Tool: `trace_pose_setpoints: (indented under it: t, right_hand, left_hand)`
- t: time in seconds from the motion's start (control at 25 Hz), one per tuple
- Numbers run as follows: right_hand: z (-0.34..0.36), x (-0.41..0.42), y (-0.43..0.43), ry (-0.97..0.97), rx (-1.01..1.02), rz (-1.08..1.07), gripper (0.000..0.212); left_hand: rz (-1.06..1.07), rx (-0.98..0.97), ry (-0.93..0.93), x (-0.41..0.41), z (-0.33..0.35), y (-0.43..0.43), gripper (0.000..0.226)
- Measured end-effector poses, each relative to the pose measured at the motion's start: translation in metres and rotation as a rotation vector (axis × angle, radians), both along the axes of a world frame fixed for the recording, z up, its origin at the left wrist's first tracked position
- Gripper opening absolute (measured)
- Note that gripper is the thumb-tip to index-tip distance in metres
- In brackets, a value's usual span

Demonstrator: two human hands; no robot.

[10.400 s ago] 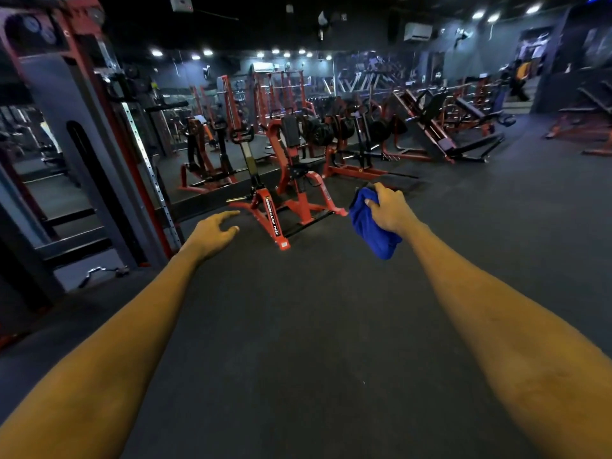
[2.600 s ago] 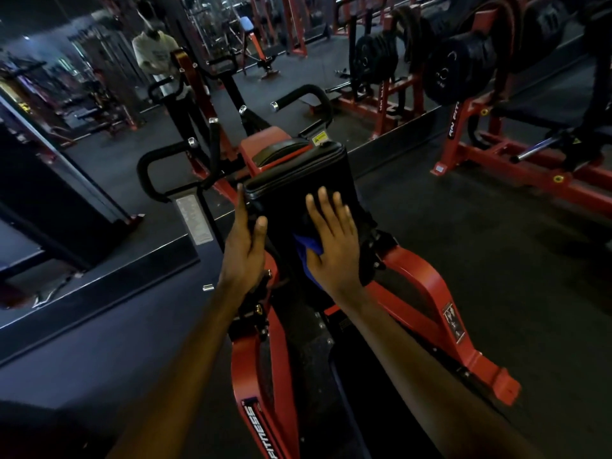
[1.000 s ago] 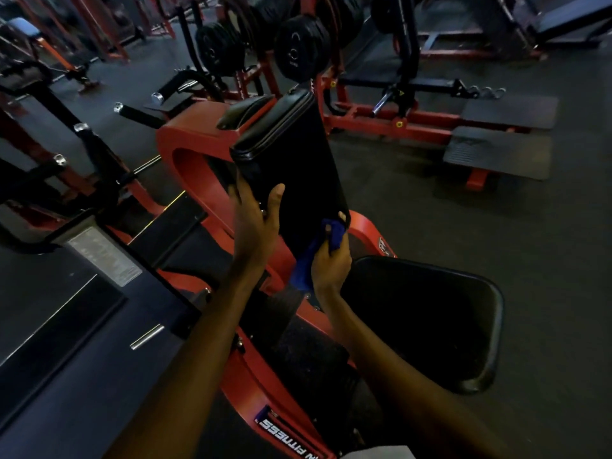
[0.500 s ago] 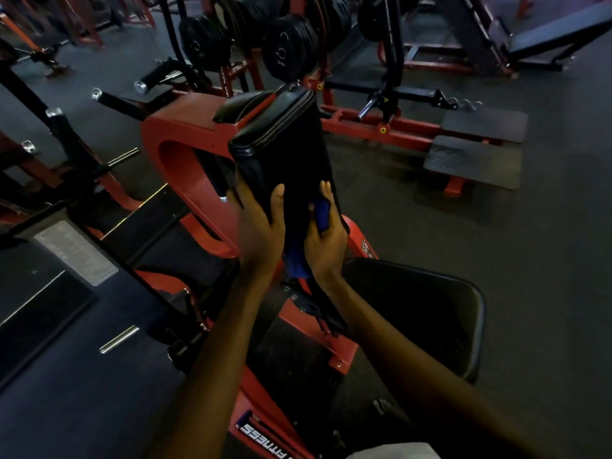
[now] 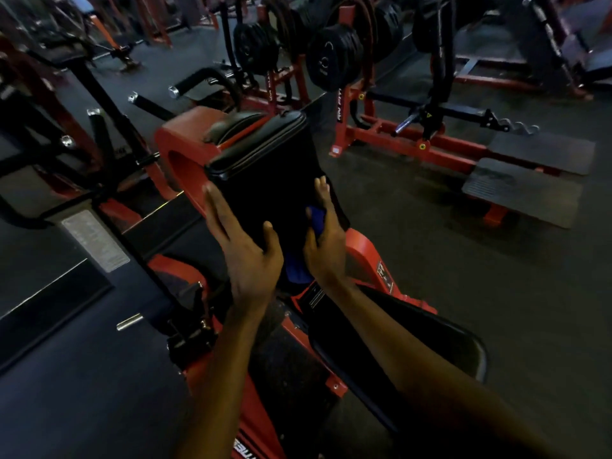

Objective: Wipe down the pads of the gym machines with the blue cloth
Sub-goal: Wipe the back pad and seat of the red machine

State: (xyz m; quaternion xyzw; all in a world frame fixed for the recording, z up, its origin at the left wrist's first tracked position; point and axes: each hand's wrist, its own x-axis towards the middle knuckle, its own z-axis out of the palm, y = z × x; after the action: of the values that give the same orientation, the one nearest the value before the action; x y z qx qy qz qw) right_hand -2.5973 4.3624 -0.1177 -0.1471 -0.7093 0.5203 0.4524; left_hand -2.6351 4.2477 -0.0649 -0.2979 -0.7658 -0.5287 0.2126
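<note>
Two hands are up against the upright black pad [image 5: 265, 173] of a red machine [image 5: 180, 140]. The left hand [image 5: 246, 256] lies flat on the pad's left edge, fingers straight and spread, gripping nothing. The right hand [image 5: 326, 241] presses the blue cloth [image 5: 298, 271] against the pad's lower right edge, its fingers stretched straight up along that edge rather than curled. The cloth sits under the palm, one fold poking out between thumb and forefinger and a bigger bunch hanging below the heel of the hand, between the two wrists. A black seat [image 5: 440, 349] lies lower right, under the right forearm. Weight plates [image 5: 331, 58] hang on a rack behind.
</note>
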Motion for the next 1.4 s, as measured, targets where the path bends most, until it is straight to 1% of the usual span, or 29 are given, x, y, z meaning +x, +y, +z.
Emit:
trace_pose_setpoints:
  t: [0.04,0.08,0.16,0.2,0.28,0.36,0.44,0.48,0.56,0.6,0.64,0.72,0.8,0.88,0.92,0.96,1.0,1.04,1.08,1.16,1.24,1.32,1.36,1.4]
  right_hand:
    - [-0.007,0.000,0.011,-0.022,-0.006,0.059,0.061]
    - [-0.015,0.002,0.022,-0.054,-0.053,0.088,0.059]
    - [-0.031,0.009,0.036,-0.131,-0.156,0.101,0.055]
    - [-0.032,0.010,0.042,-0.153,-0.162,0.128,0.055]
    - [-0.015,0.004,0.049,-0.133,-0.098,0.198,0.058]
    - [0.014,-0.005,0.049,-0.038,0.029,0.219,0.062]
    - [0.025,-0.015,0.060,0.051,0.133,0.231,0.061]
    - [0.021,-0.018,0.065,0.042,0.101,0.241,0.056]
    - [0.010,-0.012,0.074,-0.051,-0.067,0.240,0.050]
    - [0.009,-0.006,0.076,-0.093,-0.111,0.236,0.049]
    - [0.012,-0.004,0.077,-0.105,-0.102,0.232,0.047]
    - [0.038,-0.009,0.075,-0.022,-0.016,0.265,0.049]
    - [0.073,-0.025,0.078,0.072,0.088,0.285,0.054]
    - [0.083,-0.039,0.082,0.128,0.111,0.305,0.055]
    - [0.076,-0.041,0.086,0.135,0.071,0.312,0.053]
    - [0.063,-0.040,0.089,0.124,-0.010,0.318,0.051]
    - [0.045,-0.037,0.090,0.095,-0.089,0.317,0.050]
    - [0.024,-0.030,0.088,0.054,-0.126,0.308,0.051]
    - [0.005,-0.022,0.085,0.004,-0.101,0.299,0.056]
    - [-0.027,-0.010,0.077,-0.083,0.130,0.303,0.073]
    - [-0.041,-0.003,0.079,-0.078,0.374,0.366,0.088]
    - [-0.041,-0.005,0.092,-0.023,0.580,0.443,0.097]
    - [-0.043,-0.009,0.100,0.001,0.618,0.461,0.097]
    - [-0.045,-0.012,0.105,0.010,0.552,0.475,0.093]
  left_hand:
    - [0.036,-0.027,0.047,-0.003,0.010,0.005,0.090]
    - [0.080,-0.042,0.087,-0.005,0.021,0.009,0.091]
    - [0.165,-0.074,0.163,-0.006,0.032,0.016,0.081]
    - [0.211,-0.105,0.165,-0.007,0.034,0.021,0.075]
    - [0.303,-0.164,0.109,-0.007,0.038,0.027,0.070]
    - [0.355,-0.230,0.121,-0.008,0.042,0.026,0.069]
    - [0.396,-0.293,0.144,-0.005,0.047,0.028,0.069]
    - [0.410,-0.315,0.147,-0.004,0.048,0.027,0.069]
    - [0.427,-0.347,0.145,-0.003,0.050,0.029,0.066]
    - [0.426,-0.358,0.125,-0.003,0.050,0.030,0.064]
    - [0.423,-0.373,0.099,-0.002,0.052,0.032,0.064]
    - [0.459,-0.418,0.074,0.000,0.055,0.034,0.065]
    - [0.492,-0.460,0.089,0.001,0.057,0.034,0.065]
    - [0.488,-0.505,0.112,0.001,0.060,0.033,0.065]
    - [0.497,-0.530,0.130,0.001,0.061,0.033,0.065]
    - [0.510,-0.545,0.145,0.000,0.063,0.034,0.065]
    - [0.519,-0.547,0.151,0.001,0.063,0.036,0.064]
    - [0.525,-0.543,0.146,0.002,0.063,0.038,0.064]
    - [0.535,-0.549,0.134,0.004,0.063,0.040,0.064]
    - [0.558,-0.598,0.137,0.005,0.065,0.040,0.066]
    - [0.572,-0.657,0.152,0.005,0.066,0.036,0.068]
    - [0.583,-0.679,0.146,0.007,0.067,0.035,0.071]
    - [0.593,-0.671,0.129,0.008,0.067,0.036,0.073]
    - [0.596,-0.655,0.109,0.008,0.067,0.039,0.075]
